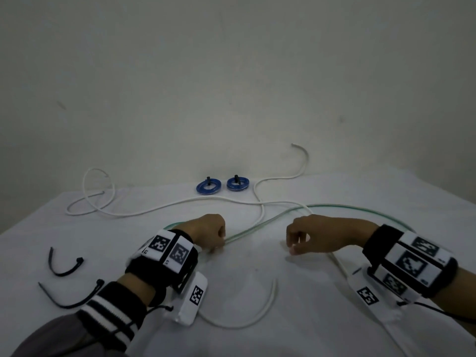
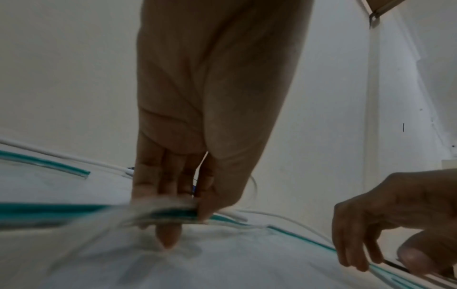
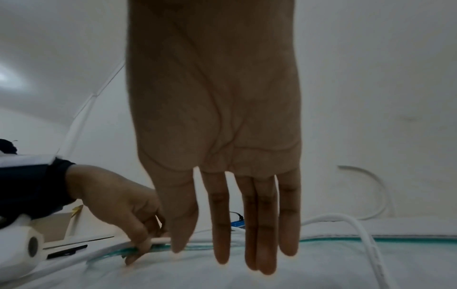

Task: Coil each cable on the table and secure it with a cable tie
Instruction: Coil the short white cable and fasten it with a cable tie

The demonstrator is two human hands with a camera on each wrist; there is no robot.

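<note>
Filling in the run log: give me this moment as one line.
left hand: pinching green cable | right hand: empty, fingers hanging | two blue coils: tied | white cable: loose

In the left wrist view, the clear green-striped tube [image 2: 170,213] smears into blur under the left hand [image 2: 197,136], so the grip there is unclear. The white cable [image 1: 345,273] passes beneath the right wristband [image 1: 409,261], perhaps continuing past the picture's edge.
</note>
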